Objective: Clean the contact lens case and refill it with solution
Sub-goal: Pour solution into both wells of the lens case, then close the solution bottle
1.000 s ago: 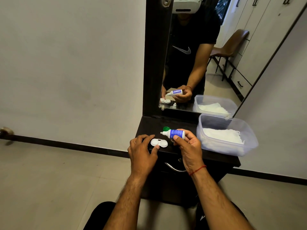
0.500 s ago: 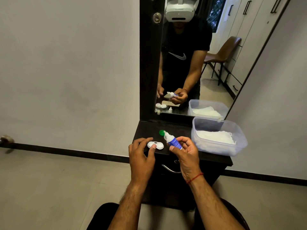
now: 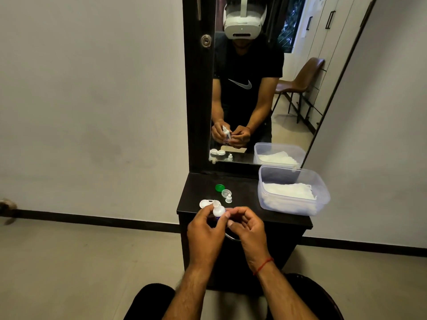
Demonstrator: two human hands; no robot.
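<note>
Now grips bottle (image 3: 218, 211) upright in left hand (image 3: 205, 232), fingers curled round it; before, held it in right hand (image 3: 247, 227). Right fingers curled just beside it, maybe pinching, cannot tell. No longer touches case (image 3: 204, 203), lying on table (image 3: 245, 192) just behind bottle. Farther back, green cap (image 3: 220, 187) and container (image 3: 300, 207).

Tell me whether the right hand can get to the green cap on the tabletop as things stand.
Probably yes. The green cap lies uncovered on the dark tabletop, just beyond the right hand. Only the clear cap and the small white cap lie between, both low enough to reach over.
</note>
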